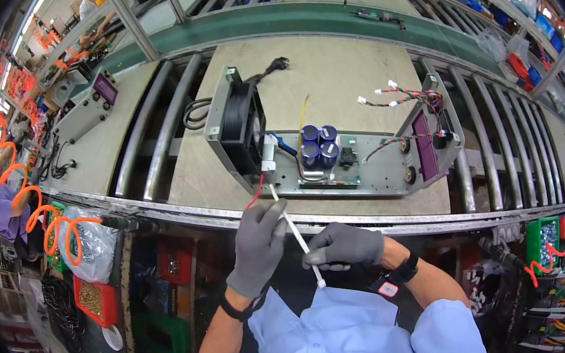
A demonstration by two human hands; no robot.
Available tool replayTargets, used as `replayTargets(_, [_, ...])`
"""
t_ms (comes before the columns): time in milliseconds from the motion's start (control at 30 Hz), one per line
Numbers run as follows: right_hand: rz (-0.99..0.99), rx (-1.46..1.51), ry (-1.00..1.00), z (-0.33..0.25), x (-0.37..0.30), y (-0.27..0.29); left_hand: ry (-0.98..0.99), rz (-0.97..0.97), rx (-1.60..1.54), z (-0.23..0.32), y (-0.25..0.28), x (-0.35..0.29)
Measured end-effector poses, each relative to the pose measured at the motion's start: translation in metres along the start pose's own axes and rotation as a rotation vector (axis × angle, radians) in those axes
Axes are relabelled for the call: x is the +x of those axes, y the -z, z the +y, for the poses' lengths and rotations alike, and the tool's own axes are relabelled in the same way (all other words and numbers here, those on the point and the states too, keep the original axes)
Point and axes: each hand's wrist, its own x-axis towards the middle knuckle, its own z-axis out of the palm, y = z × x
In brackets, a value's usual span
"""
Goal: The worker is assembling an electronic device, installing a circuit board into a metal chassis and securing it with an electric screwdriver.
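Left hand (258, 247) and right hand (345, 246) pinching one white tube (297, 235), four blue capacitors (324, 150) beyond, one black fan (239, 117) left

orng hose (49, 207) nr red bin (111, 306)

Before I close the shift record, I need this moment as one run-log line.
right hand: closed on white cable; left hand: at red wire and cable, grip unclear; open metal chassis: on pale board

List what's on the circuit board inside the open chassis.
Four blue cylindrical capacitors and a black component stand on the circuit board. The board beneath the capacitors is covered.
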Motion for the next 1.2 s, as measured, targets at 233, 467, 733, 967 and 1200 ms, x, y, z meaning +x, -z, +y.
replayTargets(233, [0.108,-0.352,0.035,0.008,-0.029,-0.005,-0.131,0.059,-0.064,0.009,-0.020,0.031])
replayTargets(467, [0.515,-0.604,0.166,-0.014,-0.036,0.023,-0.062,0.044,-0.112,0.012,-0.030,0.060])
replayTargets(733, [0.875,-0.409,0.188,-0.042,-0.004,0.064,-0.100,0.026,0.021,-0.004,-0.056,0.071])
replayTargets(967, [0.948,-0.528,0.231,-0.042,0.013,0.070,-0.075,0.046,-0.050,-0.007,-0.053,0.065])
replayTargets(1200, [1.014,-0.611,0.109,-0.039,0.020,0.065,-0.033,0.146,-0.062,0.000,-0.050,0.067])
